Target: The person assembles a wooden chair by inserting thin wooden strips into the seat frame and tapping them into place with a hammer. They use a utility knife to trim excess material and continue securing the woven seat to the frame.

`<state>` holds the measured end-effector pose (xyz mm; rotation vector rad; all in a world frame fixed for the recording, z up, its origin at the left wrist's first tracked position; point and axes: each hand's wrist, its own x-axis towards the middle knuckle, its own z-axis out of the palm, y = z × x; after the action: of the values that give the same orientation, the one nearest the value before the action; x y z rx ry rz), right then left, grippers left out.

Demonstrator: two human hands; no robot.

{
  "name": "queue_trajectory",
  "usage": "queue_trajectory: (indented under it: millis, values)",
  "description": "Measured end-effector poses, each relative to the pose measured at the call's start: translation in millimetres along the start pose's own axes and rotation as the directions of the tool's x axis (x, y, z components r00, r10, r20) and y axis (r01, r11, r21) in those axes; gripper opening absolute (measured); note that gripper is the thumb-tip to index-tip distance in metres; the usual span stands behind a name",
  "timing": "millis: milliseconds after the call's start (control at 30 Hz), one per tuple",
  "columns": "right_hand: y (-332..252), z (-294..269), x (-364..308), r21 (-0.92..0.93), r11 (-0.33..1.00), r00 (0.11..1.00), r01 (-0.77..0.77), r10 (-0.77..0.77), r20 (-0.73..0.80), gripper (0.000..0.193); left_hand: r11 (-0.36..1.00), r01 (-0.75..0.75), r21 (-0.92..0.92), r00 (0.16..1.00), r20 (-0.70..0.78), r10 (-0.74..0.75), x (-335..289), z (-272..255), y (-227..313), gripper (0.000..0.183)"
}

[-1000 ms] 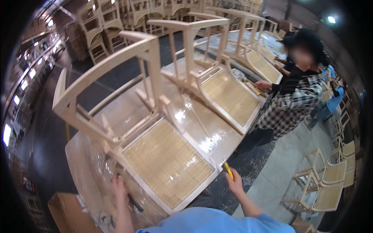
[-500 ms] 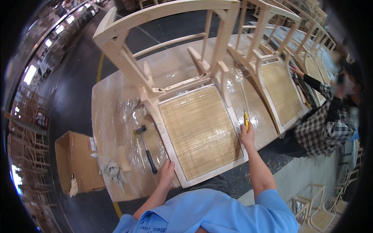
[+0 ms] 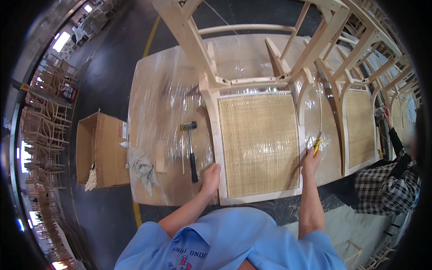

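Note:
A pale wooden chair (image 3: 262,196) lies on its back on the table, its woven cane panel (image 3: 258,144) facing up and its legs pointing away from me. My left hand (image 3: 210,181) is closed at the near left edge of the chair's frame, fingers partly hidden. At the right rail, my right hand (image 3: 310,163) is wrapped round a yellow utility knife (image 3: 317,145), which points away from me. Left of the chair, a hammer (image 3: 192,155) with a black grip lies on the plastic-covered table (image 3: 168,90).
A crumpled grey cloth (image 3: 143,167) and a thin wooden piece (image 3: 160,156) lie at the table's left. Beyond that edge stands an open cardboard box (image 3: 108,150). Another cane-panelled chair (image 3: 360,128) is on the right, beside a co-worker in a checked shirt (image 3: 382,184).
The view has turned, so the chair and table appear straighter and the chair farther right. Both my hands stay beside the chair, the knife still in the right one.

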<state>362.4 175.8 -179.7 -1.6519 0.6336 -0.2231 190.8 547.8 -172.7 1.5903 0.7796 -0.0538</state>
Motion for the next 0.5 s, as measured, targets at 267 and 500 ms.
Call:
queue_trajectory:
  millis: [267, 500]
  values:
    - [-7.8, -2.0, 1.1, 0.021, 1.0, 0.991, -0.016, 0.013, 0.133, 0.025, 0.975, 0.145, -0.169, 0.985, 0.12, -0.126, 15.6, -19.6, 9.4, 0.033]
    - [-16.2, -34.3, -36.6, 0.042, 0.998, 0.983, 0.042, -0.049, 0.178, 0.032, 0.992, -0.032, 0.125, 0.999, 0.029, 0.029, 7.0, -20.2, 30.4, 0.034]
